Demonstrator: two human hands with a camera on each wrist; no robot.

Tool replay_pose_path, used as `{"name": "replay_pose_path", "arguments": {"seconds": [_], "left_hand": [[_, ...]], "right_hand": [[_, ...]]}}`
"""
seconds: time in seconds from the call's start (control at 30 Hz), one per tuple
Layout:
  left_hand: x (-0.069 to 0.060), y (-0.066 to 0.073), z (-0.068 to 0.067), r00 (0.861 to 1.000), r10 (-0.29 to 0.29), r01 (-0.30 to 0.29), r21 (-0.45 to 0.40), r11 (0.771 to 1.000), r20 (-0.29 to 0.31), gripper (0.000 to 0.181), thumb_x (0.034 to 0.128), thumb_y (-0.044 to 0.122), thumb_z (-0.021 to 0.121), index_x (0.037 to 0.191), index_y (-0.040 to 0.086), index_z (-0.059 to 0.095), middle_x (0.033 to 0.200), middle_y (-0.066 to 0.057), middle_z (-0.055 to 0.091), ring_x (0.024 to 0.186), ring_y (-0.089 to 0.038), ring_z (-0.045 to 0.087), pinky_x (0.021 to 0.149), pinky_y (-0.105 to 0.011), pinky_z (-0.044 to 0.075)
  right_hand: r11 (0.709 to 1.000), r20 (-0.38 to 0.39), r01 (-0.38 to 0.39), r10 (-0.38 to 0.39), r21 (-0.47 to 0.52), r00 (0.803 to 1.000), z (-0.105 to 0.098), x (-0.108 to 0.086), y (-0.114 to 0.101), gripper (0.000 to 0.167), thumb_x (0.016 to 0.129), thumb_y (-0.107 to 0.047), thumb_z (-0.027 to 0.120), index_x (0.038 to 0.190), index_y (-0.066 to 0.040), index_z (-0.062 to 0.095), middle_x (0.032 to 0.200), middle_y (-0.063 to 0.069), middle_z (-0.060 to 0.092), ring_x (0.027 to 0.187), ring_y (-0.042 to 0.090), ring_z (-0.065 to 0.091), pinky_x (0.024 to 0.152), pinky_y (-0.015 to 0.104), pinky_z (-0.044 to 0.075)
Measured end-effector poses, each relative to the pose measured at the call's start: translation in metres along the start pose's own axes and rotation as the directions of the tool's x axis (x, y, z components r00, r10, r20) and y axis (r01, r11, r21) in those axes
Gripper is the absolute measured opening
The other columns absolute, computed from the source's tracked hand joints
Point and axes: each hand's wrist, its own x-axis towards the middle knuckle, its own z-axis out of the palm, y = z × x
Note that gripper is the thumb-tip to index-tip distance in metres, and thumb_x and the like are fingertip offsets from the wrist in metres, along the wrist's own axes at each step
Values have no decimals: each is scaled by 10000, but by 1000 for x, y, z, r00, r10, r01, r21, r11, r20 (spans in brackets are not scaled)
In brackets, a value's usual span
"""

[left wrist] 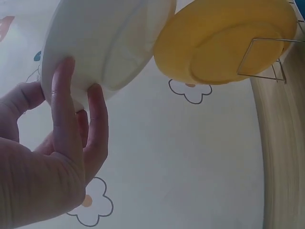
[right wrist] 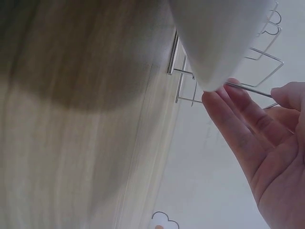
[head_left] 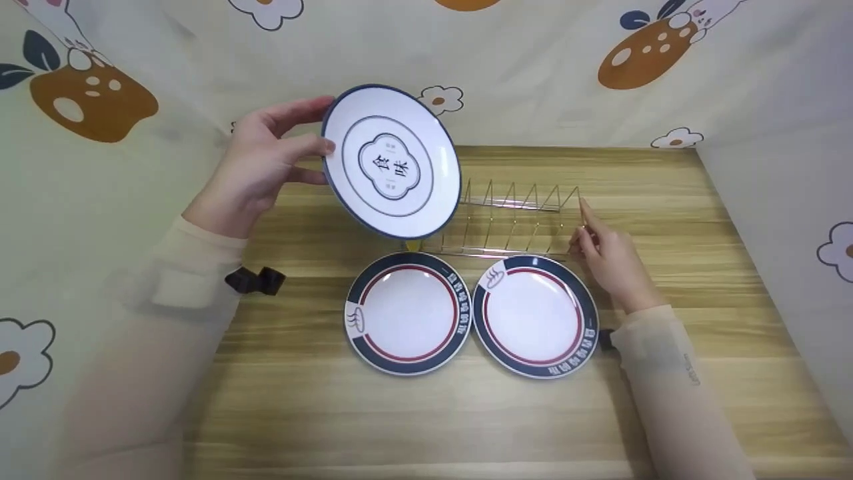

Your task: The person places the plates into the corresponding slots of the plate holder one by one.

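My left hand [head_left: 256,157] grips the left edge of a white plate [head_left: 393,167] with a blue rim and dark characters in its middle. The plate is raised and tilted over the left part of a wire dish rack [head_left: 513,205]. From the left wrist, the fingers and thumb show on the rim and pale underside of this plate [left wrist: 105,52]. A yellow plate [left wrist: 224,43] stands in the rack there, mostly hidden in the head view. At the rack's right end, my right hand [head_left: 610,257] pinches the wire frame [right wrist: 250,89].
Two white plates with dark blue rims and red rings, the left one [head_left: 408,320] and the right one [head_left: 533,319], lie side by side in front of the rack on the wooden table [head_left: 426,427]. Patterned cloth [head_left: 533,80] surrounds the table at the back and sides.
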Motion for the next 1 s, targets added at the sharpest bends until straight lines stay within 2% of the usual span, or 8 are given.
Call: {"name": "replay_pose_path", "arguments": {"seconds": [0.23,0.57,0.73,1.0], "left_hand": [[9,10,18,1000,-21,20,95,995,9,562,854,-89,693,1372,131,670,1437,-98,554,1031,-258,702,628,-345,648],[20,20,38,999,-46,43,154,987,20,569,870,-65,647,1415,98,619,1410,-103,560,954,-260,741,678,-340,654],[25,28,48,996,-93,91,193,977,3,566,887,-59,620,1428,106,601,1399,-91,552,951,-236,723,716,-337,656],[30,31,60,993,-120,119,269,956,-13,599,877,-62,624,1447,117,584,1389,-84,551,934,-216,712,722,-321,658]], "right_hand": [[1000,-4,5,-5,-3,1000,2,1,1,564,1091,-162,481,1624,-110,304,991,166,756,884,293,719,888,486,610],[1000,7,-25,25,10,1000,0,-1,1,569,1096,-173,468,1634,-149,286,1008,167,754,925,311,724,918,501,605],[999,16,-43,43,15,999,1,-2,0,578,1097,-191,469,1640,-187,271,1015,153,759,917,293,722,905,479,606],[1000,8,-31,31,2,999,2,1,0,562,1093,-165,470,1629,-132,304,964,148,755,878,279,735,873,470,605]]}}
